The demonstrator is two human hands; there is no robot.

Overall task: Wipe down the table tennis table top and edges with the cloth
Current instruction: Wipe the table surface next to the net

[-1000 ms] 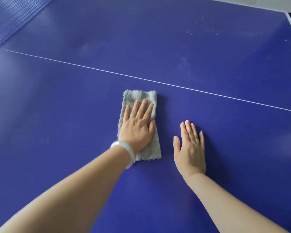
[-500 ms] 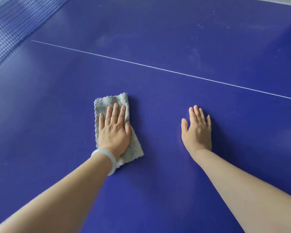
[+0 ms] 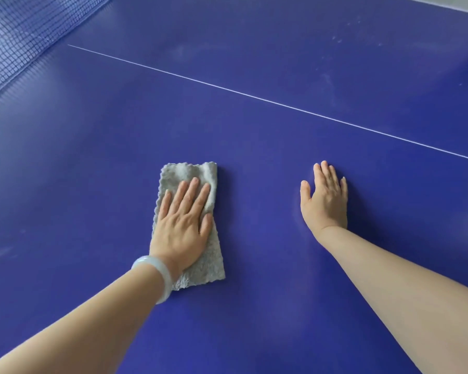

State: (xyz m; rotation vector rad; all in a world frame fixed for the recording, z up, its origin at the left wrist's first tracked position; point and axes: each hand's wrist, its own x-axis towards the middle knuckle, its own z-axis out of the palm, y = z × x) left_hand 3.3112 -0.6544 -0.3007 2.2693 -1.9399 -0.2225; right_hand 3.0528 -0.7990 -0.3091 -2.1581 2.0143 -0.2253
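Mid-wipe: left hand (image 3: 180,233), fingers flat, presses cloth (image 3: 187,174) on table (image 3: 254,319); right hand (image 3: 326,202) at 3 o'clock rests, fingers released; next prob. sweep toward 1 o'clock smears (image 3: 333,85).

You have flat table top (image 3: 254,306) on every side of the cloth (image 3: 185,174) pressed under your left hand (image 3: 181,225), with open surface ahead to the painted white line (image 3: 254,97) and past it. Your right hand (image 3: 326,201) lies flat to the right, a strip of bare surface between them. The net (image 3: 19,36) stands as a barrier at far left, well apart from both hands
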